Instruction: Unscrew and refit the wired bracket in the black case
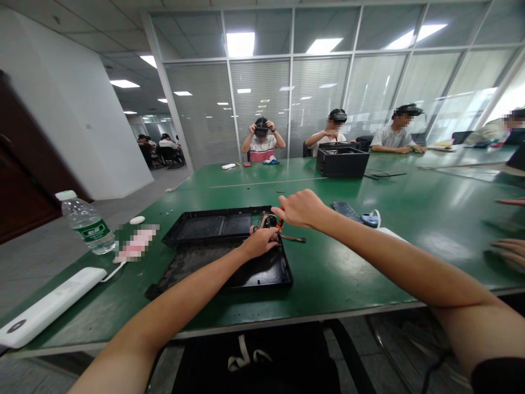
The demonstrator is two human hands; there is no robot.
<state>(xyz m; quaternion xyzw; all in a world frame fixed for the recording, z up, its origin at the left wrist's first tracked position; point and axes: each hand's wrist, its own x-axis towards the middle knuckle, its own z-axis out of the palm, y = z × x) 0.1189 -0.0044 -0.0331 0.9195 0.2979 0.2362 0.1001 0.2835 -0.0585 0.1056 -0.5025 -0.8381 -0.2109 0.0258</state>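
A black plastic case lies unfolded on the green table, its two shallow halves one behind the other. My left hand is closed on a small dark wired part over the right side of the case. Bundled wires show beside its fingers, and one cable reaches right onto the table. Just above and to the right, my right hand is closed round what looks like an orange-handled screwdriver, pointing down at the part. Its tip and most of its handle are hidden.
At left are a water bottle, a white power strip and a blurred pink item. A phone and a blue-white object lie right. Across stands a black box; co-workers sit around, one's hands at far right.
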